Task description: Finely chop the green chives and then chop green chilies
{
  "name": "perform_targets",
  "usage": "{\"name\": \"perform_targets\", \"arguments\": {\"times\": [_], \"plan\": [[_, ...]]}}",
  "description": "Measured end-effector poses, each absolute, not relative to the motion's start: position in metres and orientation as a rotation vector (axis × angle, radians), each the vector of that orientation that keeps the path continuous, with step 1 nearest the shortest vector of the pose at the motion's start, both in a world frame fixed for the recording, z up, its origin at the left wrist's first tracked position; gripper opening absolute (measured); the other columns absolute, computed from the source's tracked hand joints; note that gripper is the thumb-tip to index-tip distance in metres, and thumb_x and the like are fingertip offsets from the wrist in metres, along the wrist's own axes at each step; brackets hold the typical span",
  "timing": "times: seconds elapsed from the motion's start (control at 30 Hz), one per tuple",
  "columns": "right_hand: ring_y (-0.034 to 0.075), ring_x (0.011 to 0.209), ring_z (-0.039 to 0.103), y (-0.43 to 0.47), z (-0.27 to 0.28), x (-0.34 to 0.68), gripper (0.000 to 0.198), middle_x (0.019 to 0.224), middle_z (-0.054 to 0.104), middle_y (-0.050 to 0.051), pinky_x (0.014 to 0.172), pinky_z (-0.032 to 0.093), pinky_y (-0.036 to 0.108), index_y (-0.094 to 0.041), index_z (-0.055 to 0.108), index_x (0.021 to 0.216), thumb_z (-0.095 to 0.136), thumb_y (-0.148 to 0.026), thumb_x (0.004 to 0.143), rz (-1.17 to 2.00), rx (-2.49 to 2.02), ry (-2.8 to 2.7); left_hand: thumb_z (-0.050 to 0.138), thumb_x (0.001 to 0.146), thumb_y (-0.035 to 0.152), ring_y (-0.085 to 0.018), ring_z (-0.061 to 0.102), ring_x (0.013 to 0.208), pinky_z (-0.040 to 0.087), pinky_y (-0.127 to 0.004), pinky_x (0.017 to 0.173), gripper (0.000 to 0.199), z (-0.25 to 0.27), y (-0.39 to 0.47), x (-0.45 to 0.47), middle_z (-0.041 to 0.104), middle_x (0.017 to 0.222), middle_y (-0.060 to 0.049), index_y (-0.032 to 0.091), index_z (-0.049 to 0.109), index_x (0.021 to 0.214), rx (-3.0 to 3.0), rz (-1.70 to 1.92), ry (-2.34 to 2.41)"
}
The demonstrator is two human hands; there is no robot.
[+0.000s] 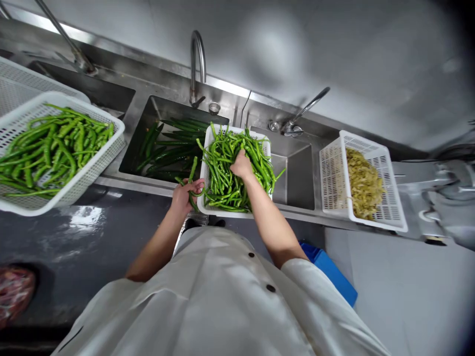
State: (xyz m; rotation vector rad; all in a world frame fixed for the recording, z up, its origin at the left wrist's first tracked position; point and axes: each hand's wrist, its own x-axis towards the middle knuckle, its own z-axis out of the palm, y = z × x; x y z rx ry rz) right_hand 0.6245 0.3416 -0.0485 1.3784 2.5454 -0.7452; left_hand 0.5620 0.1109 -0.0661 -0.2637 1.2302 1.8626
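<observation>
A white plastic basket (234, 213) heaped with long green chili peppers (226, 173) rests across the sink edge in front of me. My left hand (182, 197) is at the basket's left side, its fingers closed around a few green chili peppers (192, 170) that stick up and hang below. On the heap lies my right hand (242, 165), with its fingers curled in and closed among the peppers. Its fingertips are partly hidden, so how many peppers it grips does not show.
Dark green cucumbers (174, 148) lie in the sink basin at left. Another white basket (89, 170) of green peppers stands far left. On the right, a white basket (334, 173) holds yellowish shredded vegetables (363, 185). Faucets (198, 54) rise behind; a blue bin (332, 272) stands below.
</observation>
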Motion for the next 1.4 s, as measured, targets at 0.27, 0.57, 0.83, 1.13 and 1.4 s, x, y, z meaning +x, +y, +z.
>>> {"name": "perform_targets", "arguments": {"times": [0.27,0.57,0.83,1.13,1.4], "plan": [[0.01,0.054,0.052,0.369,-0.048,0.672,0.046,0.068,0.054,-0.009,0.058,0.052,0.024,-0.022,0.05,0.109,0.062,-0.01,0.066,-2.348,1.385,2.051,0.079,0.065,0.017,-0.023,0.078,0.086,0.054,-0.026,0.071,0.025,-0.057,0.149,0.567,0.079,0.084,-0.01,0.017,0.06,0.081,-0.208,1.85,1.169],[0.032,0.136,0.053,0.283,-0.055,0.704,0.064,0.145,0.056,0.021,0.115,0.045,0.055,-0.014,0.038,0.153,0.052,-0.024,0.091,-1.517,0.918,3.041,0.089,0.069,0.042,-0.022,0.075,0.086,0.057,-0.032,0.081,0.037,-0.048,0.224,0.593,0.076,0.08,-0.006,0.016,0.066,0.08,-0.097,1.729,0.942],[0.034,0.11,0.065,0.258,-0.07,0.739,0.068,0.12,0.068,0.019,0.1,0.052,0.054,-0.013,0.046,0.151,0.064,-0.051,0.096,-0.964,0.544,3.219,0.081,0.059,0.019,-0.011,0.06,0.054,0.049,-0.025,0.058,0.033,-0.026,0.194,0.552,0.062,0.058,0.004,0.015,0.067,0.088,0.083,1.733,1.049],[0.018,0.082,0.066,0.333,-0.056,0.697,0.028,0.094,0.07,0.005,0.082,0.053,0.031,-0.019,0.063,0.116,0.039,-0.025,0.103,-1.262,1.159,3.03,0.079,0.059,0.023,-0.012,0.056,0.045,0.049,-0.026,0.05,0.029,-0.01,0.127,0.508,0.058,0.053,0.005,0.018,0.058,0.077,0.3,1.828,1.342],[0.029,0.1,0.073,0.302,-0.046,0.688,0.031,0.128,0.063,0.022,0.084,0.055,0.038,-0.013,0.064,0.124,0.055,-0.017,0.095,-0.326,1.1,2.617,0.082,0.054,0.028,-0.016,0.067,0.054,0.055,-0.028,0.057,0.035,-0.053,0.116,0.558,0.071,0.063,-0.003,0.016,0.06,0.077,0.036,1.707,1.387]]}}
